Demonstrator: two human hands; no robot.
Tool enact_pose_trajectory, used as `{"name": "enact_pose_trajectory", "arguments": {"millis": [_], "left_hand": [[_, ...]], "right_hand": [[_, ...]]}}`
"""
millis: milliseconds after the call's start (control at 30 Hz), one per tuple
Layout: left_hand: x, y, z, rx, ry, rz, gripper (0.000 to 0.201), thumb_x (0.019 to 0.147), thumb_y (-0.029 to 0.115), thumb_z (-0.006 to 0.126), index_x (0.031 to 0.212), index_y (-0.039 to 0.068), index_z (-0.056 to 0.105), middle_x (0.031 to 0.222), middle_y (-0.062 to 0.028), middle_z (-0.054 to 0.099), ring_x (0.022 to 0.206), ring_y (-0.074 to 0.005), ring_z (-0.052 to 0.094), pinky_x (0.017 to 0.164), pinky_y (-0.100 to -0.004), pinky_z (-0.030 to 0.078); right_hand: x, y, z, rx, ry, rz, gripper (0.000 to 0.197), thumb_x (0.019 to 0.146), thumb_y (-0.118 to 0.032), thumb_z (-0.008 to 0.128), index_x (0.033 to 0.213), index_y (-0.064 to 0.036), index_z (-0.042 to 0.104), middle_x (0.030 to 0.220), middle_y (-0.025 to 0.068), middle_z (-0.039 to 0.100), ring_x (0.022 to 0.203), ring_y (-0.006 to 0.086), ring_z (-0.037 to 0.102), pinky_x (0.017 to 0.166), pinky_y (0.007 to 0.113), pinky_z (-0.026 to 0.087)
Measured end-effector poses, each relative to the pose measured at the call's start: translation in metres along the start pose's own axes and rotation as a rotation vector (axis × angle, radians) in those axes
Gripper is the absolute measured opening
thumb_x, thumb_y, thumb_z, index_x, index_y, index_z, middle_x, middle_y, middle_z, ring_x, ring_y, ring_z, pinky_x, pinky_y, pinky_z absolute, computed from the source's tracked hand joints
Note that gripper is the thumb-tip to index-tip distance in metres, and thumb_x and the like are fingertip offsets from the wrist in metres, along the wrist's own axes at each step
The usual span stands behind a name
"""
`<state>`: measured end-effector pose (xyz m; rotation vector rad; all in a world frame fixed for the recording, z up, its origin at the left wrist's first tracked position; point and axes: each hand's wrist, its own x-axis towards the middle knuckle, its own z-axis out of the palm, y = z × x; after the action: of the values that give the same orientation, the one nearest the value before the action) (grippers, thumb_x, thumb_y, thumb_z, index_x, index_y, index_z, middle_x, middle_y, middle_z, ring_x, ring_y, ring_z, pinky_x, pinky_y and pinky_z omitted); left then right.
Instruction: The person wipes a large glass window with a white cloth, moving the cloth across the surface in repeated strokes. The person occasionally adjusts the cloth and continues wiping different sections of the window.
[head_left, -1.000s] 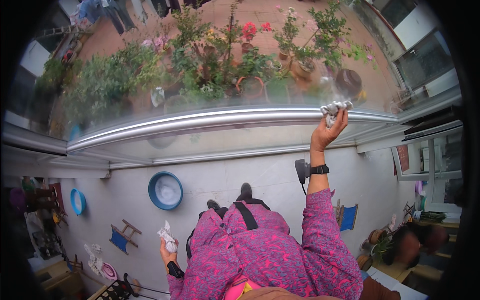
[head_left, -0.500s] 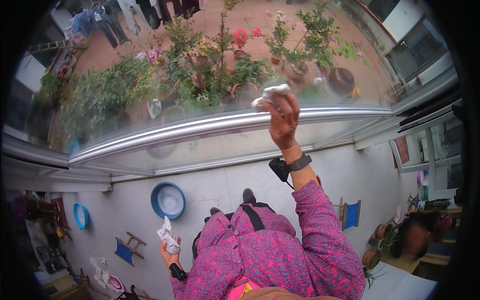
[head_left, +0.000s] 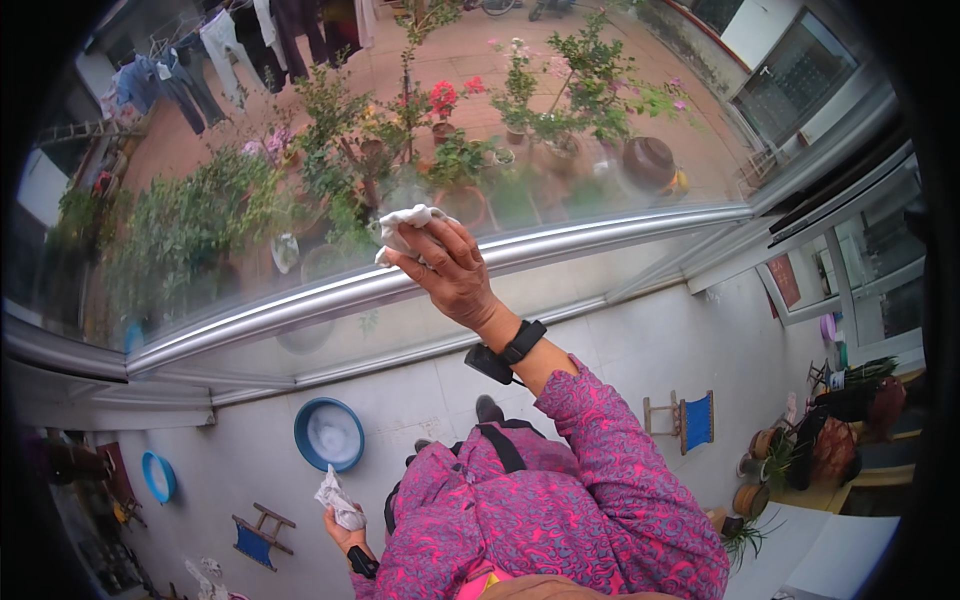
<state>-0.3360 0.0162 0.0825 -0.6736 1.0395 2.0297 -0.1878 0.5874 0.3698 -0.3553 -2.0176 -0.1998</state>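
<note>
My right hand [head_left: 452, 272] presses a folded white cloth [head_left: 408, 222] to the window glass [head_left: 520, 195], its fingers spread over the cloth just above the silver frame rail [head_left: 580, 238]. Low at my left side, my left hand [head_left: 347, 530] is closed around a crumpled whitish cloth [head_left: 340, 499], which sticks up out of the fingers. Beyond that cloth a blue basin [head_left: 330, 434] of sudsy-looking water stands on the floor. The glass looks hazy around the right hand's cloth.
Folding stools with blue seats stand at the left [head_left: 256, 540] and right [head_left: 697, 420]. A smaller blue basin [head_left: 158, 477] sits far left. Through the glass show potted plants [head_left: 460, 155] and hanging laundry [head_left: 230, 50]. Plants and baskets [head_left: 750, 499] are at the right.
My right hand has slid the white cloth leftward and slightly down along the glass. The left hand has dropped slightly with its cloth, and the whole view has shifted a little.
</note>
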Motion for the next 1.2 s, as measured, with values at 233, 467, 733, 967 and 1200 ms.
{"name": "enact_pose_trajectory", "arguments": {"millis": [233,467,733,967,1200], "left_hand": [[0.004,-0.002,-0.032,-0.04,-0.097,0.051,0.041,0.091,0.032,0.064,0.128,0.015,0.061,0.124,-0.0016,0.068,0.104,-0.0212,0.063,0.082,-0.0444,0.052],[-0.003,-0.021,-0.073,0.005,0.133,0.053,0.038,0.091,0.036,0.062,0.122,0.015,0.063,0.11,-0.0014,0.069,0.092,-0.0226,0.064,0.075,-0.0425,0.053],[0.026,-0.006,-0.061,0.058,0.146,0.027,0.035,0.091,0.037,0.061,0.115,0.012,0.064,0.099,-0.0038,0.07,0.083,-0.0249,0.065,0.073,-0.0433,0.053],[0.012,-0.02,-0.081,0.054,0.186,0.013,0.034,0.092,0.035,0.06,0.115,0.011,0.064,0.1,-0.0035,0.07,0.086,-0.0231,0.066,0.073,-0.04,0.053],[0.039,-0.016,-0.08,-0.006,0.139,-0.092,0.035,0.092,0.03,0.062,0.12,0.009,0.065,0.111,-0.0035,0.071,0.1,-0.0225,0.067,0.087,-0.0378,0.053]], "right_hand": [[0.02,0.095,-0.086,-0.199,0.333,0.213,0.051,0.08,0.01,0.067,0.125,-0.0145,0.071,0.143,0.0133,0.055,0.136,0.0331,0.048,0.11,0.043,0.043],[0.093,0.077,-0.079,-0.136,0.532,0.339,0.054,0.085,0.003,0.062,0.138,-0.0082,0.061,0.147,0.0186,0.046,0.135,0.0387,0.044,0.112,0.048,0.036],[0.068,0.076,-0.081,-0.21,0.149,-0.097,0.044,0.075,0.001,0.075,0.114,-0.0194,0.074,0.136,0.0081,0.057,0.131,0.0333,0.05,0.106,0.045,0.043],[0.136,0.128,-0.132,-0.229,0.774,0.475,0.028,0.092,-0.002,0.07,0.12,-0.0055,0.064,0.136,0.0159,0.054,0.118,0.0276,0.058,0.098,0.037,0.049],[0.135,-0.002,-0.027,-0.012,0.118,-0.258,0.021,0.082,-0.011,0.072,0.102,-0.0174,0.068,0.141,0.004,0.057,0.137,0.0288,0.048,0.114,0.041,0.041]]}}
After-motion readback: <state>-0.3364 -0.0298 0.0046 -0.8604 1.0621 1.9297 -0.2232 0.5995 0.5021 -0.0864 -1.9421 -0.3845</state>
